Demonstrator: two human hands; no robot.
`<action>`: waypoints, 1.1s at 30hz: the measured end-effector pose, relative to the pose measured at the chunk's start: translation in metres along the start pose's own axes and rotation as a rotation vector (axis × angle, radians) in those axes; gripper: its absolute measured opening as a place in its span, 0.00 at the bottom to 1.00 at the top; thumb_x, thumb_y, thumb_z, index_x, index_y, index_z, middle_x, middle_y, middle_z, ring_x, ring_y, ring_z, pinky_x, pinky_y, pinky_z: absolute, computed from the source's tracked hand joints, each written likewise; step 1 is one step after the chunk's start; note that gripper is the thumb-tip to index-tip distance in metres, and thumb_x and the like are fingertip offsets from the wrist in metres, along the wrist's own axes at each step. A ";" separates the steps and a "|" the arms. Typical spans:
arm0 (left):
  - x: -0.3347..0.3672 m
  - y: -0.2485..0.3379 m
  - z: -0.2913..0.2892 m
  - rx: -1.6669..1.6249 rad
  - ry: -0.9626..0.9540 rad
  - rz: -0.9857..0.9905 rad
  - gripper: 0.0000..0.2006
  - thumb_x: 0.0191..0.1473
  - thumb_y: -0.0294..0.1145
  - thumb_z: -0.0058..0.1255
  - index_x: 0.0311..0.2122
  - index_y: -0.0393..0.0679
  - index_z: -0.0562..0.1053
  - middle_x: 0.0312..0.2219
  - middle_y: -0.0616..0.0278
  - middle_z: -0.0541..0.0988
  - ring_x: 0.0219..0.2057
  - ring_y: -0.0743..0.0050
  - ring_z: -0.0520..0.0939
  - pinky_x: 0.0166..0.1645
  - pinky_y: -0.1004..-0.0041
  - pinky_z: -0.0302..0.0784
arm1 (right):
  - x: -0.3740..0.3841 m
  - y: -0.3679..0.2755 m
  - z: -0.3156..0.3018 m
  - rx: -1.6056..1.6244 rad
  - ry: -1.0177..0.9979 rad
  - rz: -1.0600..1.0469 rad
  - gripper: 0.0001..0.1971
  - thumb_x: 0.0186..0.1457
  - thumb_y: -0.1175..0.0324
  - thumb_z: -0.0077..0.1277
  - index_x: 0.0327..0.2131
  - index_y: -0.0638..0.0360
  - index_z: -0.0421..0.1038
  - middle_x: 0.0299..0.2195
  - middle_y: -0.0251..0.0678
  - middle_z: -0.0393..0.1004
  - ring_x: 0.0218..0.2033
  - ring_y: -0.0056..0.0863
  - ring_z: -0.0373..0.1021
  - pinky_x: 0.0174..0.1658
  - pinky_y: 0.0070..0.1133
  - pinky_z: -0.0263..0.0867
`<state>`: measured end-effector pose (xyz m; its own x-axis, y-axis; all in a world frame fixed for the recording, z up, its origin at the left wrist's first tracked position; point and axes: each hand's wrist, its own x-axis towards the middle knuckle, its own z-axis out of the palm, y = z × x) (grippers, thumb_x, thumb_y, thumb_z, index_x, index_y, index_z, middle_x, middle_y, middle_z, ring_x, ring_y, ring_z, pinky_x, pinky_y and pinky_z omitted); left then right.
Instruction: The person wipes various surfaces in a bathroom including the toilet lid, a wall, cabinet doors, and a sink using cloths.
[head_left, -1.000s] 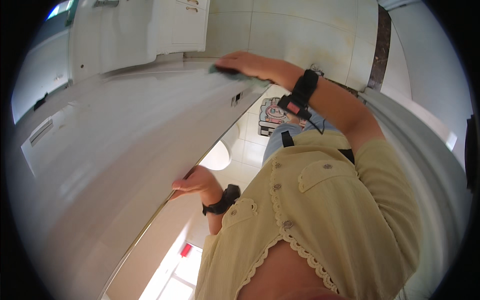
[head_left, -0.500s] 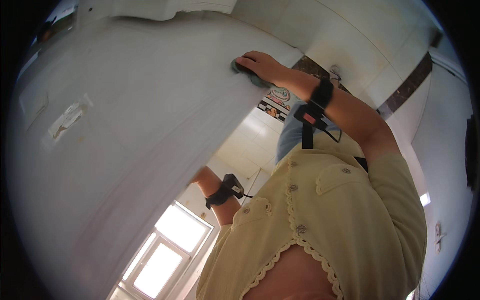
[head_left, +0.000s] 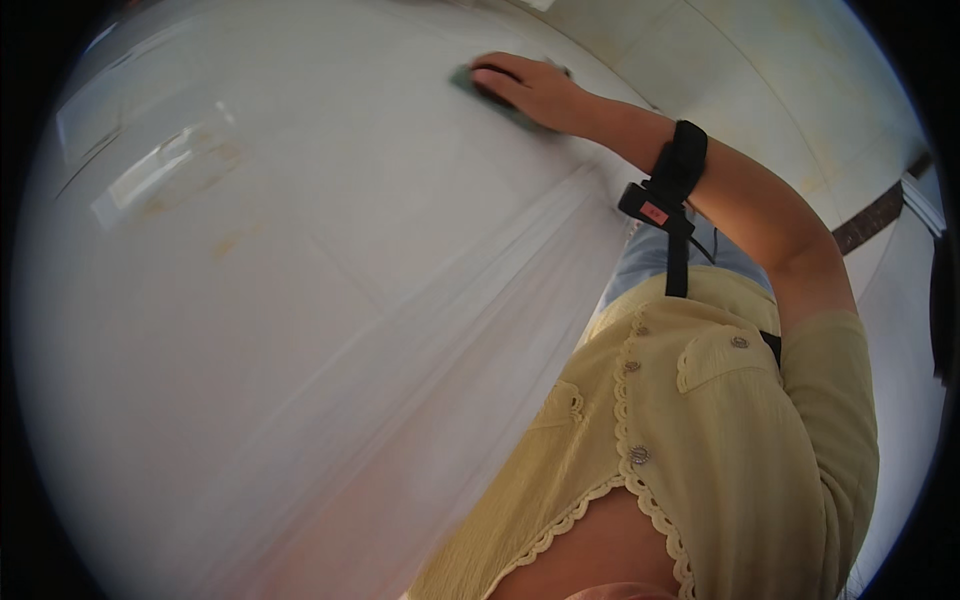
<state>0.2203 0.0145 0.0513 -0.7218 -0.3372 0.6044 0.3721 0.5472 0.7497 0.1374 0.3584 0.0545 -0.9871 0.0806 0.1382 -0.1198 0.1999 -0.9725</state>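
My right hand (head_left: 525,88) is pressed flat over a folded grey-green cloth (head_left: 462,82), with the fingers curved onto it. The cloth lies against a large, smooth white panel (head_left: 330,330) that fills the left and middle of the view. Motion blurs the cloth's edges, and much of it is hidden under the palm. A black strap with a small box (head_left: 655,205) sits on my right wrist. My left hand is out of sight, behind the panel or beyond the picture.
Toward the left, the panel bears a shiny patch (head_left: 160,180) and yellowish-brown stains (head_left: 228,243). Pale wall tiles (head_left: 740,80) stand at the upper right, with a dark band (head_left: 870,220) farther right. My body is close to the panel's edge.
My right hand and the cloth have moved up a little across the panel. The panel now takes up more of the view. My left forearm and the window have gone out of sight.
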 end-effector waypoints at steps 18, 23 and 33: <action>-0.024 0.014 -0.021 -0.484 -0.239 -0.309 0.22 0.57 0.49 0.37 0.47 0.41 0.67 0.42 0.58 0.72 0.48 0.65 0.69 0.50 0.64 0.66 | 0.003 0.081 0.077 0.295 -0.065 0.098 0.25 0.58 0.61 0.40 0.56 0.62 0.53 0.57 0.46 0.54 0.58 0.40 0.51 0.60 0.28 0.47; -0.036 0.019 -0.025 -0.610 -0.299 -0.397 0.23 0.57 0.50 0.37 0.47 0.42 0.67 0.43 0.58 0.72 0.49 0.65 0.69 0.52 0.63 0.65 | -0.016 0.056 0.117 0.098 -0.066 -0.093 0.26 0.57 0.66 0.42 0.58 0.59 0.50 0.58 0.45 0.51 0.60 0.37 0.48 0.61 0.26 0.44; -0.061 0.065 0.011 -0.858 -0.161 -0.558 0.24 0.56 0.53 0.36 0.50 0.47 0.66 0.48 0.67 0.70 0.53 0.69 0.64 0.60 0.61 0.51 | 0.044 0.049 0.119 0.137 0.331 -0.247 0.24 0.57 0.67 0.41 0.57 0.62 0.52 0.57 0.46 0.53 0.59 0.38 0.50 0.60 0.26 0.46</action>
<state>0.2821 0.0790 0.0605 -0.9651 -0.2346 0.1166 0.2064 -0.4068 0.8899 0.0759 0.2552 -0.0096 -0.8427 0.3596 0.4007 -0.3829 0.1230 -0.9156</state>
